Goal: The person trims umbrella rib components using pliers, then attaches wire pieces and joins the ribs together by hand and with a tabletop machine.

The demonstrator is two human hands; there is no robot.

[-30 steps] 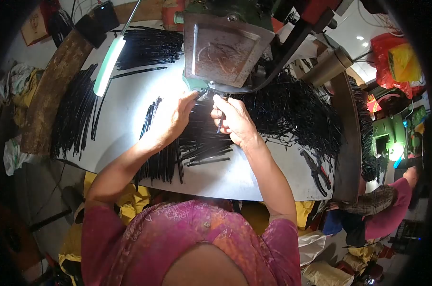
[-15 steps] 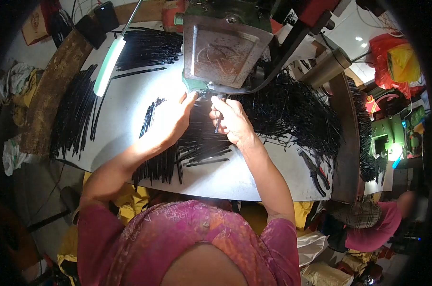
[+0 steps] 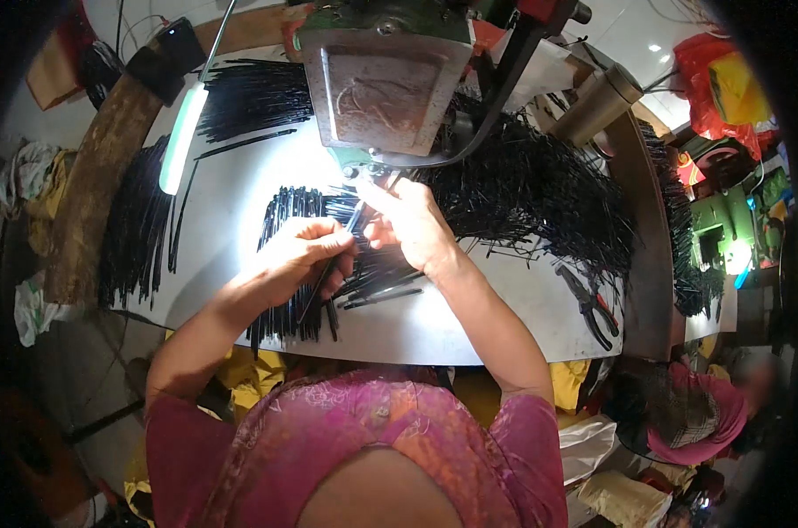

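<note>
A thin black strip [image 3: 316, 295] slants up from my left hand [image 3: 297, 251], whose fingers are pinched around it. Its upper end meets the fingers of my right hand [image 3: 414, 224], which are closed on it just under the head of a machine [image 3: 381, 97]. Where exactly the right fingertips grip is partly hidden. Below the left hand lies a bundle of similar black strips [image 3: 280, 321], and more loose ones [image 3: 381, 286] lie under the right hand.
A tangled heap of black strips [image 3: 540, 189] covers the table's right side. Pliers [image 3: 588, 306] lie near its front edge. A lit lamp [image 3: 184, 141] hangs at left, beside more strips [image 3: 139, 224]. Another person [image 3: 698, 409] sits at the right near a green machine [image 3: 720, 242].
My left hand has dropped from the machine head towards me and now grips a black strip. My right hand has shifted slightly left. The whole view has shifted a little.
</note>
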